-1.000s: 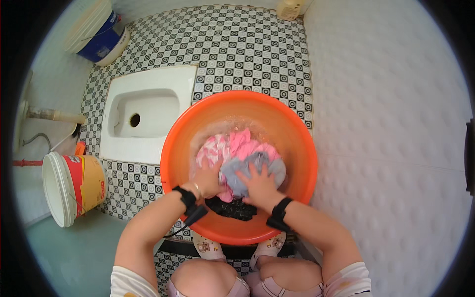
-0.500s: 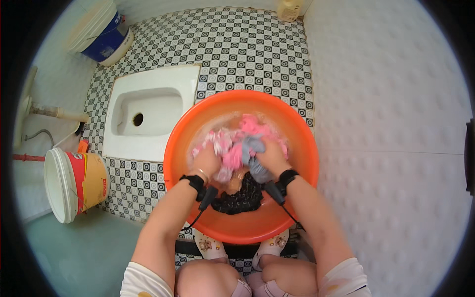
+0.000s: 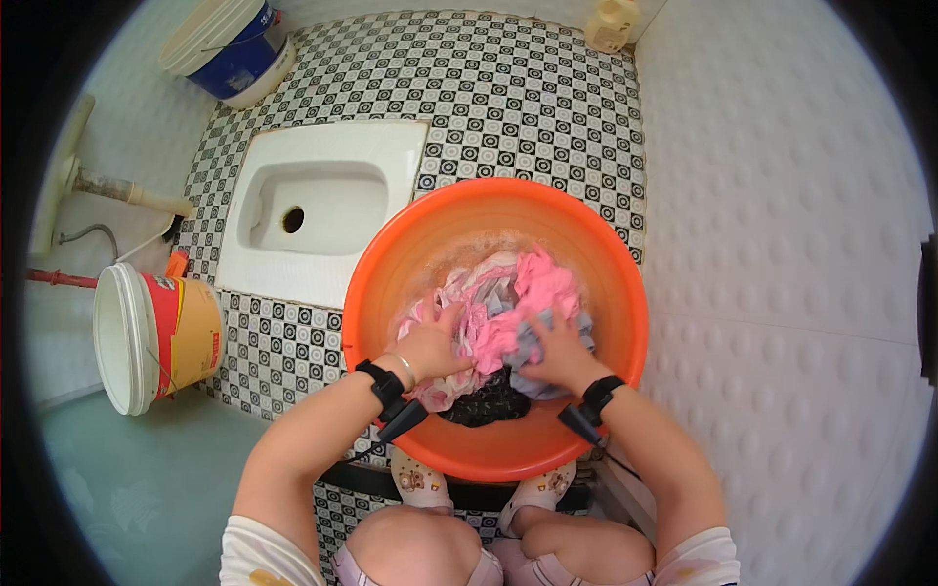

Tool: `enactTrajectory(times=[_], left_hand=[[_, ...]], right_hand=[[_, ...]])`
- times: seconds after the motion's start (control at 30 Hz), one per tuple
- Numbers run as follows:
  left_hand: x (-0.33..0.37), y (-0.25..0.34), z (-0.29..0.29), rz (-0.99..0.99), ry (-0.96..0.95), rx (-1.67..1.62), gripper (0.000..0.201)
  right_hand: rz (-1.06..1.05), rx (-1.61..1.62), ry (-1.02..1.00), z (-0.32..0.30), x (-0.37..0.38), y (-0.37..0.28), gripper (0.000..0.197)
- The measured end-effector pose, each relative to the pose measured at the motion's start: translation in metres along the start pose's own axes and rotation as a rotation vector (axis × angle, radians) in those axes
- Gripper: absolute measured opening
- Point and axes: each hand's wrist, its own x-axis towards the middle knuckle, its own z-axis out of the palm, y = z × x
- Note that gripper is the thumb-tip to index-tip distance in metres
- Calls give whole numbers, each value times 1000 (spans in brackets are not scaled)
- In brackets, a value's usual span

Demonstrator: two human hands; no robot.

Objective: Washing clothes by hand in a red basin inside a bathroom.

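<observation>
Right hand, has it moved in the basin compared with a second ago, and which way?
Yes, to the right: the right hand is nearer the right rim of the orange basin than before, and still on the grey cloth.

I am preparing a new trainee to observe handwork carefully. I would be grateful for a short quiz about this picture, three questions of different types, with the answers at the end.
1. Multiple choice. Which cloth does the person's right hand touch?
A) a green one
B) a grey one
C) a yellow one

2. True or false. The black cloth lies outside the orange basin.

3. Short answer. Name the white fixture set into the tiled floor, to the left of the basin.

Key:
1. B, the grey cloth.
2. False: the black cloth lies inside the orange basin.
3. A squat toilet.
</observation>
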Motion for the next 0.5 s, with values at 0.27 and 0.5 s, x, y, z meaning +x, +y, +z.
enactTrajectory(times=[0.27, 0.5], left_hand=[[3, 14, 60, 7, -401, -43, 80], [70, -19, 40, -91, 69, -358, 32]], right_hand=[[-242, -322, -352, 34, 1, -23, 58], [-131, 186, 59, 35, 84, 21, 40]])
